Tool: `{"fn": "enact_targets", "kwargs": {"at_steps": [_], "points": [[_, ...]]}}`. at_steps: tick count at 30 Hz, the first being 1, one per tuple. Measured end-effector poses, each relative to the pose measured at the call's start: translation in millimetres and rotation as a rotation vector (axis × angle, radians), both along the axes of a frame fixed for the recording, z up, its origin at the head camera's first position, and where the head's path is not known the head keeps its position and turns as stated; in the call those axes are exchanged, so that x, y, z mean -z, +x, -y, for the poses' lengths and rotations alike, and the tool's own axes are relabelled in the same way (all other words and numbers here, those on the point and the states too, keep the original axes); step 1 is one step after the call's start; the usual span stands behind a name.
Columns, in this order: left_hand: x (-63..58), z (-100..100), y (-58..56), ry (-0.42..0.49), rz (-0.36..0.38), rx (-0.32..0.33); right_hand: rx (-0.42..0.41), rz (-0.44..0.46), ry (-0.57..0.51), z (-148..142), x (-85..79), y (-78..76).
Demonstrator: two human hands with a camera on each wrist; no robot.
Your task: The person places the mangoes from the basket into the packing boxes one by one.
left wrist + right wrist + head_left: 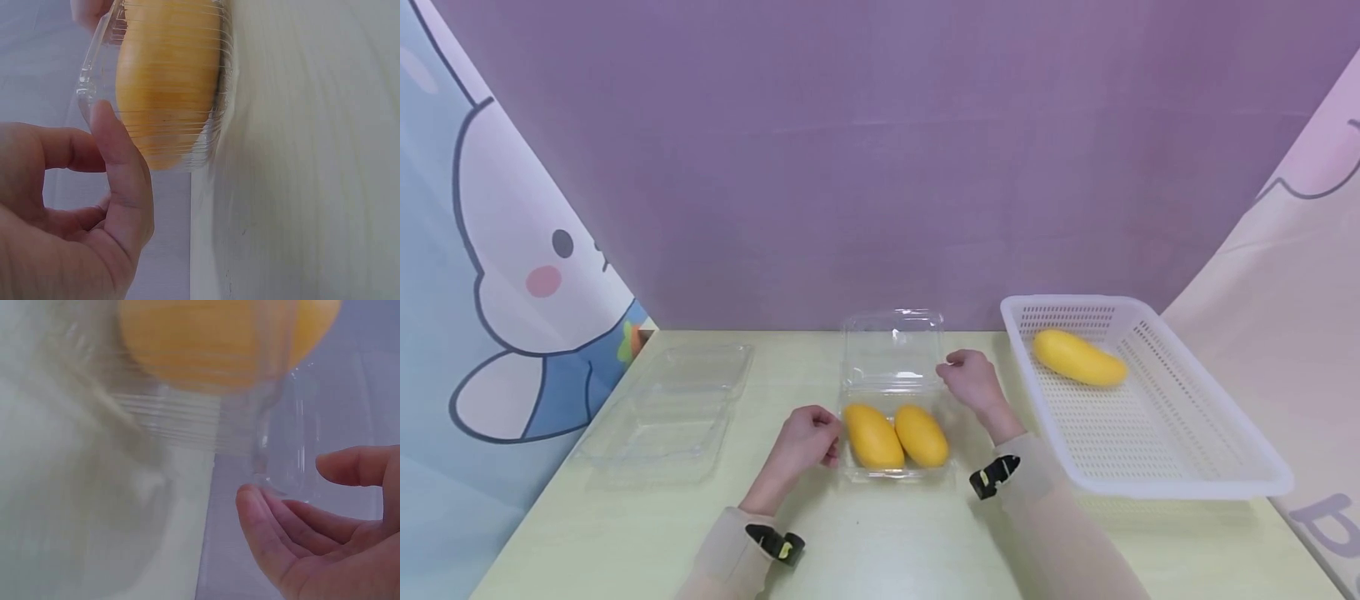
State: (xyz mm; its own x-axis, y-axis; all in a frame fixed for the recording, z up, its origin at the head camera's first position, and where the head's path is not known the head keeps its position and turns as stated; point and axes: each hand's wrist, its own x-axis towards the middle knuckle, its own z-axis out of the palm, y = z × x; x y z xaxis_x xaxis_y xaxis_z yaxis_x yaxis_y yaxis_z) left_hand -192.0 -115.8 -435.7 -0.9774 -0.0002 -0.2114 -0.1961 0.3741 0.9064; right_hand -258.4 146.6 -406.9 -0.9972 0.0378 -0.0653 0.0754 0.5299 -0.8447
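Two yellow mangoes (874,437) lie side by side in the base of a clear plastic clamshell box (895,475), whose clear lid (892,350) stands raised at the back. At the box's left side is my left hand (807,440); in the left wrist view its bent thumb and finger (125,181) pinch the rim by the corner. My right hand (973,382) is beside the lid's right edge. Thumb and fingers (253,506) are spread apart in the right wrist view, one fingertip close by the clear plastic edge, nothing gripped between them.
A white perforated basket (1157,487) stands at the right with one mango (1078,358) inside. On the left lies another open clear clamshell box (662,425). A purple cloth backdrop (880,167) rises behind the pale wood-grain table (865,550).
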Motion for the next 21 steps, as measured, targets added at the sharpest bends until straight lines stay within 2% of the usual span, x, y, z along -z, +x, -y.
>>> {"fn": "enact_targets", "kwargs": {"at_steps": [11,21], "points": [[1.7,1,0.3,-0.002,-0.007,0.007,0.041,-0.039,-0.016,3,-15.6,-2.3],[3.7,1,-1.0,0.015,-0.011,0.007,0.039,-0.108,-0.092,2,-33.4,-1.0]]}}
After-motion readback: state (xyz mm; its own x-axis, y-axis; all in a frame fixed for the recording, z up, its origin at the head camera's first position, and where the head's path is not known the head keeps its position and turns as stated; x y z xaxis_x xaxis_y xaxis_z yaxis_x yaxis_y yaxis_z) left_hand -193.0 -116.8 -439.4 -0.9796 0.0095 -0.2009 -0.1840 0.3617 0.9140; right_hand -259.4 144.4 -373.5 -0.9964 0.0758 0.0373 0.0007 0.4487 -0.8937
